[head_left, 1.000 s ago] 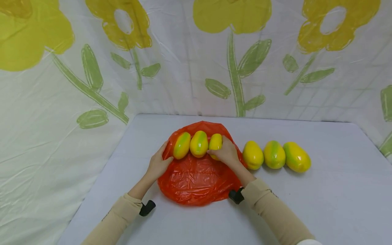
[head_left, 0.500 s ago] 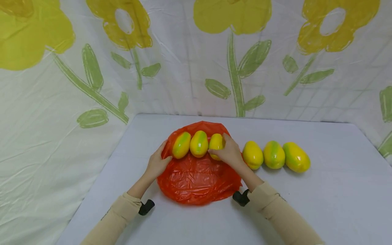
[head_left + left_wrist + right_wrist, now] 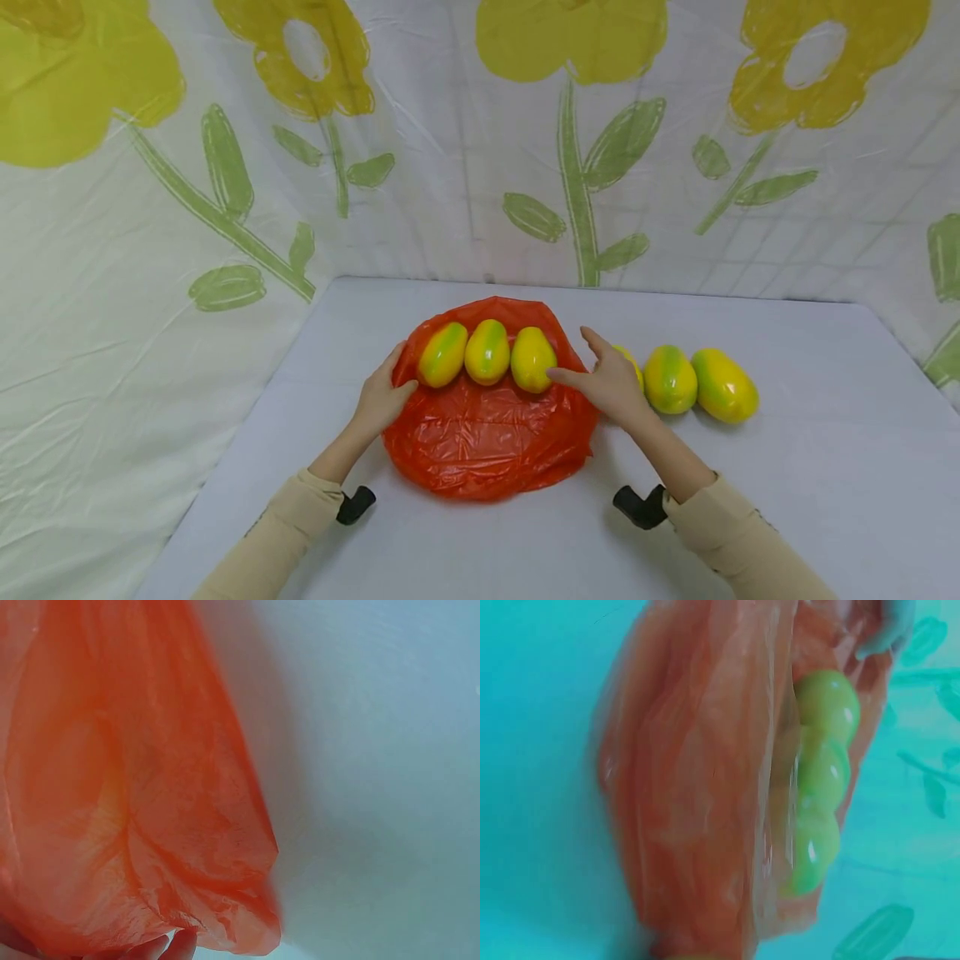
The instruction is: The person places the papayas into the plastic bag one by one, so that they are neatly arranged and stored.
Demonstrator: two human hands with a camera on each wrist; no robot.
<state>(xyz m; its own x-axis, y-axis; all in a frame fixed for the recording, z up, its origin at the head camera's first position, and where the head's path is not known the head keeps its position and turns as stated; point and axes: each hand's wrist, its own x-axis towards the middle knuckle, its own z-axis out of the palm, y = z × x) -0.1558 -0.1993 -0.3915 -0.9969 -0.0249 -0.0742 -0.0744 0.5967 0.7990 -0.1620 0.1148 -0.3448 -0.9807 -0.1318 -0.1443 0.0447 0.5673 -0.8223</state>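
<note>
In the head view an opened red plastic bag (image 3: 480, 446) lies with three yellow-green fruits in a row inside: left (image 3: 442, 356), middle (image 3: 487, 353) and right (image 3: 533, 361). My left hand (image 3: 378, 402) grips the bag's left edge, thumb on the inner side; its fingertips (image 3: 178, 945) show beneath the red film in the left wrist view. With thumb and fingers spread, my right hand (image 3: 613, 387) is over the bag's right edge, its thumb close to the right fruit; contact there is unclear. The right wrist view shows the bag (image 3: 697, 787) and its fruits (image 3: 823, 774).
Right of the bag, a fruit (image 3: 632, 360) is partly hidden behind my right hand. Beside it lie two more fruits, one upright-looking (image 3: 671, 380) and one tilted (image 3: 726, 386). A flower-patterned curtain (image 3: 435, 225) hangs behind the white table (image 3: 840, 467).
My right hand has let go of the right fruit in the bag and moved right, its fingers spreading. The left hand and the left fruit have shifted slightly left.
</note>
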